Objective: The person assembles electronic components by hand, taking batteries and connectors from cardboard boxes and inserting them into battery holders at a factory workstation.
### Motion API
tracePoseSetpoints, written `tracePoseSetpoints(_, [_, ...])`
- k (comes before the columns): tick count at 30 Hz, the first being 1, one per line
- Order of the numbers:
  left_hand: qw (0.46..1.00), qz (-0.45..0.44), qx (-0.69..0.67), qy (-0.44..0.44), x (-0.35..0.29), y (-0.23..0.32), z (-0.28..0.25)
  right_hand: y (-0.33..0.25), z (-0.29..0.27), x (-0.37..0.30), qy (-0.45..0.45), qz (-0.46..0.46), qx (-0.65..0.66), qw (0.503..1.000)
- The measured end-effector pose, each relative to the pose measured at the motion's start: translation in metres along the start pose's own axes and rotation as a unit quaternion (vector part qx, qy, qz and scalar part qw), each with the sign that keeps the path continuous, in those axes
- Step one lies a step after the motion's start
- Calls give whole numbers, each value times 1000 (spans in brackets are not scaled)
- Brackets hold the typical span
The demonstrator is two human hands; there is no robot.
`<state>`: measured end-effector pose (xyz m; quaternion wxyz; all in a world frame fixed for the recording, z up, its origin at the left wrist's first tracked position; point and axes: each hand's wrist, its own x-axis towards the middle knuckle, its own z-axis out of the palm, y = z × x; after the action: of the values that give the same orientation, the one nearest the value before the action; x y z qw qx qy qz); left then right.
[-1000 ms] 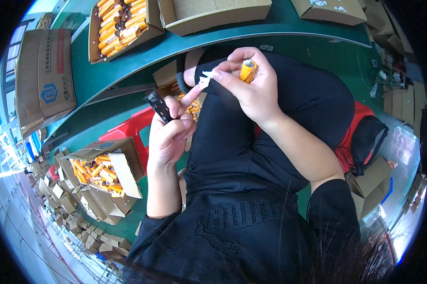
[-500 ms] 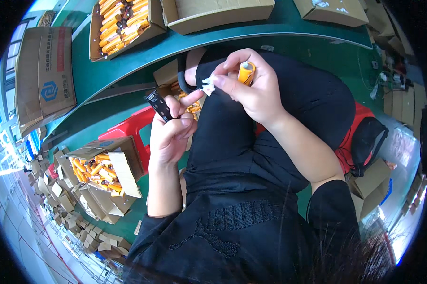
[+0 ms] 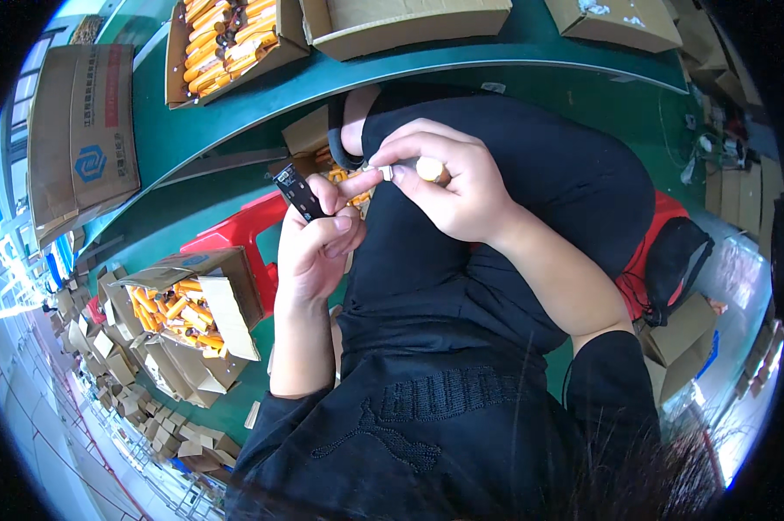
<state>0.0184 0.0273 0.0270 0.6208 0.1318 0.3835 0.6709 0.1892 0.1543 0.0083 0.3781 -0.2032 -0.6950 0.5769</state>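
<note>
Where the far left of the scene ends, a tall brown carton (image 3: 84, 152) stands by the green bench (image 3: 171, 143), and nearer, lower on the left, a cardboard box (image 3: 231, 313) holds loose orange cylinders (image 3: 179, 308). To their right, on the far side, a cardboard tray (image 3: 293, 54) carries more of them, laid in closer rows. Next comes the left hand (image 3: 312, 247), clamped on a black board (image 3: 301, 193) with thumb and curled fingers, its index finger stretched out to the right. Gripping that board firmly without bending it seems wise, since the index finger has other work. Just past this fingertip, above the lap (image 3: 418, 269), is a small white piece (image 3: 387, 174); whether the left index touches it, I cannot tell. A steady left index would back it well, and short, light moves of the right thumb should serve better than a hard tug, which might drop so small a bit. The right hand (image 3: 466, 187) has thumb and forefinger together on the white piece, with a yellow cylinder (image 3: 432, 170) tucked against the palm, its pale end upward. Bracing that with the rear fingers alone would leave the pinch free.
</note>
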Motion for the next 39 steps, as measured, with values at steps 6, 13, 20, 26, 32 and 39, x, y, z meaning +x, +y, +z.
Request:
tracePoseSetpoints(6, [999, -7, -34, -31, 0, 2, -4, 13, 1, 2, 3, -12, 46, 999])
tracePoseSetpoints(13, [997, -18, -50, -57, 0, -4, -12, 12, 4, 3, 39, 81, 139, 986])
tracePoseSetpoints(20, [987, -31, -137, -80, 0, -2, -18, 5, 1, 4, -5, 112, 201, 973])
tracePoseSetpoints(26, [989, -24, -121, -84, 1, -7, -17, 14, 6, 4, 23, 36, 165, 985])
tracePoseSetpoints(32, [996, -18, -76, -52, 1, -5, -11, 15, 3, 3, 37, 56, 137, 988])
tracePoseSetpoints(39, [998, -12, -58, -33, 2, -4, -15, 9, 0, 4, 51, 53, 125, 989])
